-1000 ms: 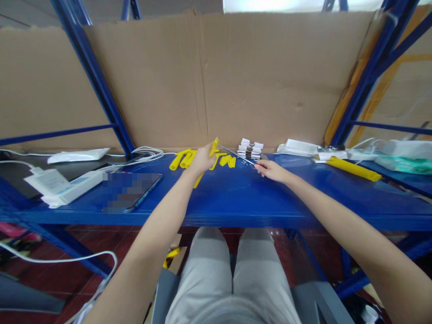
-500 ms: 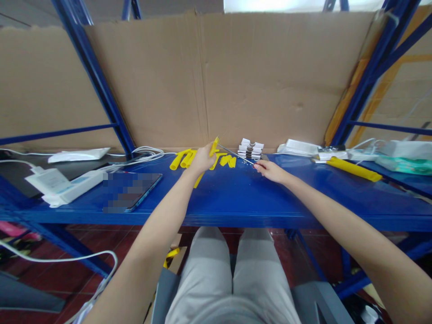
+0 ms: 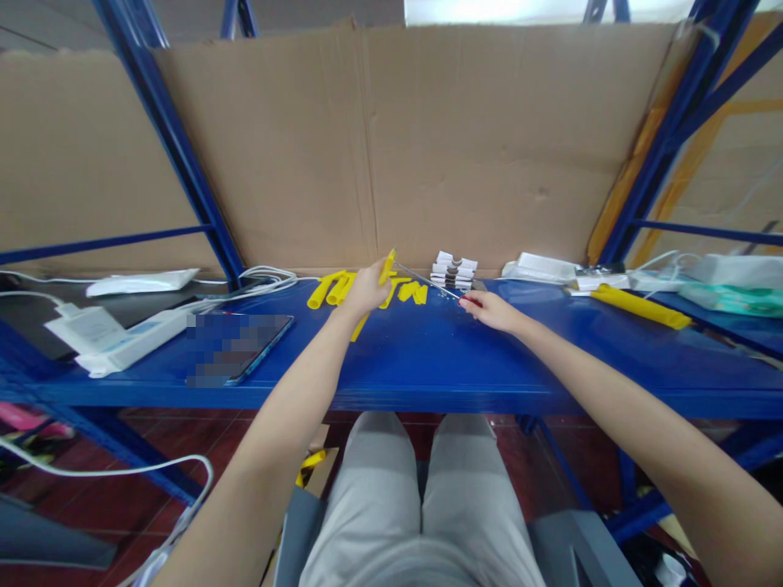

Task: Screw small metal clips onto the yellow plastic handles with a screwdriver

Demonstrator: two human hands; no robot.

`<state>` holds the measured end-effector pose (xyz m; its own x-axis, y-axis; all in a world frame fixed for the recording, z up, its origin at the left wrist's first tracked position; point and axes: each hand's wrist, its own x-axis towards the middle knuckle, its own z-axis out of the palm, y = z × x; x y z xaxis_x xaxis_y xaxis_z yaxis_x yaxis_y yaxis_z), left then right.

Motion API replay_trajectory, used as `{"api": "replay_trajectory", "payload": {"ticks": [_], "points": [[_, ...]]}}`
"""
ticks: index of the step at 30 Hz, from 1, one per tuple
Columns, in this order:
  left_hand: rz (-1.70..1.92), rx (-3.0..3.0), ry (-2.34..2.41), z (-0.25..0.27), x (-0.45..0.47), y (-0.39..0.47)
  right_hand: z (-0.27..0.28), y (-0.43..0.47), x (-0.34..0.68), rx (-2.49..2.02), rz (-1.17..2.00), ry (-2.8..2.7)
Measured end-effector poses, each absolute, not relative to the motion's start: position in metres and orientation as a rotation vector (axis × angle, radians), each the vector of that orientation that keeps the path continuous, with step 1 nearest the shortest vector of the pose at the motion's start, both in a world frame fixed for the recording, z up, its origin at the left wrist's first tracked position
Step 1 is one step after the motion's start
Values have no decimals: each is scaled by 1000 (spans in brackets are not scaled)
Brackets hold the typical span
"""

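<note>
My left hand [image 3: 367,287] is closed around a yellow piece [image 3: 387,267], possibly a tube, whose top end sticks up past the fingers. My right hand [image 3: 489,310] grips the red handle of a thin tool with a long metal shaft [image 3: 428,281]; its exact kind is too small to make out. The shaft slants up and left, its tip close to the yellow piece; whether they touch I cannot tell. Beside my left hand lie several yellow tubes [image 3: 316,293]. Small yellow cut pieces [image 3: 419,293] rest between the hands. Another yellow strip [image 3: 360,328] shows below my left wrist.
Banded white bundles [image 3: 453,271] are stacked against the cardboard wall [image 3: 458,147]. On the blue shelf [image 3: 440,367] lie a tablet-like device [image 3: 260,350], a white power strip [image 3: 140,334] with cables and, at right, a long yellow roll [image 3: 642,306]. Blue posts [image 3: 177,139] frame the sides.
</note>
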<state>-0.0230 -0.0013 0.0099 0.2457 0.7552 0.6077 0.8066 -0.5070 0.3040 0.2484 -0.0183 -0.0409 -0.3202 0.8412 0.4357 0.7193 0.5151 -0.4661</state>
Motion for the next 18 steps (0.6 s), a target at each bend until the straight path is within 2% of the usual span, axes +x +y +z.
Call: {"api": "replay_trajectory", "payload": {"ticks": [13, 18], "points": [[-1116, -2425, -1523, 9, -23, -1, -44, -14, 250, -1326, 326, -2065], [-1119, -2428, -1526, 9, -23, -1, -42, -17, 250, -1301, 227, -2077]]}}
